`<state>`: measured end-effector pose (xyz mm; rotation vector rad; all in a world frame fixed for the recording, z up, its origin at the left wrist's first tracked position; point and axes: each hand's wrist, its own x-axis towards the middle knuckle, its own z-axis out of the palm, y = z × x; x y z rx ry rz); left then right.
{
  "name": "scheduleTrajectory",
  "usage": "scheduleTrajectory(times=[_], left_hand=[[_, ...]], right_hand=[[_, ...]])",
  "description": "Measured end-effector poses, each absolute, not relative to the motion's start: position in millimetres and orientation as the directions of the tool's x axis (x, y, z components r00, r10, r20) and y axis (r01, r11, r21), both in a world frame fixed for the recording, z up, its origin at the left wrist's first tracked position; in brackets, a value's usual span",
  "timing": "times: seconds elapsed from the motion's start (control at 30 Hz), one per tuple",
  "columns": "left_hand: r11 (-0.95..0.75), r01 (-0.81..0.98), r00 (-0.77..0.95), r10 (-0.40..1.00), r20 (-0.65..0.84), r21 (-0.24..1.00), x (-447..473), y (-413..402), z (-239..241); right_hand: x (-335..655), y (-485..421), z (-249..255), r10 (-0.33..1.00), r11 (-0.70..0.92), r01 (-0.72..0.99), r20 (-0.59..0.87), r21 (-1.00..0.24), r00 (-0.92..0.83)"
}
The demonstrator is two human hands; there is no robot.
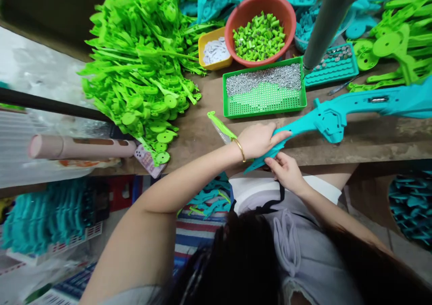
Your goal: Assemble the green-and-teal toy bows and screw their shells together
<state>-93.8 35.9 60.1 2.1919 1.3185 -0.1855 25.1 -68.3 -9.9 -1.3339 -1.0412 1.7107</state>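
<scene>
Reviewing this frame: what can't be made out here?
1. Teal part: in the head view, the far end is cut off by the right edge, and a stretch near its tip is covered by the left hand.
2. Right hand: its fingertips sit against the tip's underside, so it is unclear whether they pinch anything.
3. Silver pieces in the green tray: too small to identify.
4. Teal tray: partly hidden by the grey pole.

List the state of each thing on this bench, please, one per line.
teal part: lying on the bench, near end gripped
left hand: closed over the teal part
right hand: pinches its tip
red bowl: filled with small green pieces
green tray: far half covered with metal pins
yellow tub: holds white pieces
</scene>
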Motion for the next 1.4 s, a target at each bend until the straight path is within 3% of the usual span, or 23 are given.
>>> scheduleTrajectory(times=[0.13, 0.3, 0.47, 0.53, 0.6, 0.67, 0.7, 0.77, 0.87, 0.93, 1.0, 1.17, 1.23, 1.33, 1.4], left_hand=[[-0.288, 0.877, 0.436, 0.812, -0.388, 0.384, -96.0, 25.1, 60.0], [-0.293, 0.861, 0.468, 0.778, -0.419, 0.416, -85.3, 20.9, 50.8], [-0.294, 0.860, 0.473, 0.765, -0.436, 0.416, -89.6, 18.6, 48.7], [-0.309, 0.866, 0.473, 0.759, -0.447, 0.392, -99.4, 15.7, 49.0], [-0.318, 0.884, 0.453, 0.766, -0.457, 0.343, -112.4, 11.5, 49.9], [-0.325, 0.905, 0.421, 0.776, -0.469, 0.276, -125.6, 6.2, 51.3], [-0.328, 0.913, 0.406, 0.778, -0.479, 0.241, -131.5, 3.3, 52.0], [-0.343, 0.920, 0.390, 0.770, -0.504, 0.187, -140.4, -2.5, 53.3], [-0.365, 0.919, 0.386, 0.756, -0.528, 0.150, -146.6, -9.8, 52.4], [-0.366, 0.919, 0.385, 0.757, -0.527, 0.146, -147.7, -12.7, 49.2], [-0.360, 0.922, 0.381, 0.764, -0.521, 0.146, -147.5, -14.4, 44.8], [-0.317, 0.945, 0.314, 0.807, -0.501, 0.080, -146.4, -15.6, 39.7], [-0.306, 0.951, 0.291, 0.828, -0.480, 0.049, -147.9, -14.3, 41.5], [-0.294, 0.955, 0.272, 0.839, -0.472, 0.029, -153.1, -10.0, 43.6], [-0.290, 0.957, 0.267, 0.831, -0.488, 0.031, -156.4, -6.7, 42.5]], right_hand=[[14.5, -79.7, -7.5, 0.856, -0.514, -0.178, -0.490, -0.839, -0.165], [-18.4, -93.8, -8.6, 0.708, -0.700, -0.288, -0.583, -0.653, -0.397], [-39.9, -102.0, -12.5, 0.733, -0.675, -0.299, -0.571, -0.674, -0.370], [-29.6, -101.5, -6.3, 0.709, -0.662, -0.166, -0.539, -0.731, -0.455], [-2.3, -93.9, 9.3, 0.706, -0.507, 0.075, -0.463, -0.859, -0.536], [38.1, -75.7, 30.5, 0.847, -0.149, 0.324, -0.289, -0.934, -0.445], [60.1, -62.6, 40.6, 0.934, 0.026, 0.459, -0.142, -0.888, -0.327], [99.9, -31.7, 54.2, 0.987, 0.159, 0.734, 0.084, -0.661, -0.139], [133.3, 9.8, 51.7, 0.977, 0.206, 0.925, 0.010, -0.319, -0.214], [136.9, 24.9, 39.4, 0.971, 0.195, 0.966, -0.106, -0.168, -0.215], [132.3, 29.9, 26.9, 0.968, 0.185, 0.978, -0.154, -0.095, -0.198], [124.8, 29.0, 21.0, 0.967, 0.155, 0.985, -0.190, -0.081, -0.168], [128.4, 30.2, 25.9, 0.959, 0.173, 0.976, -0.201, -0.135, -0.198], [135.0, 32.0, 31.5, 0.893, 0.361, 0.878, -0.154, -0.315, -0.423], [136.6, 32.3, 32.4, 0.837, 0.456, 0.808, -0.130, -0.372, -0.532]])
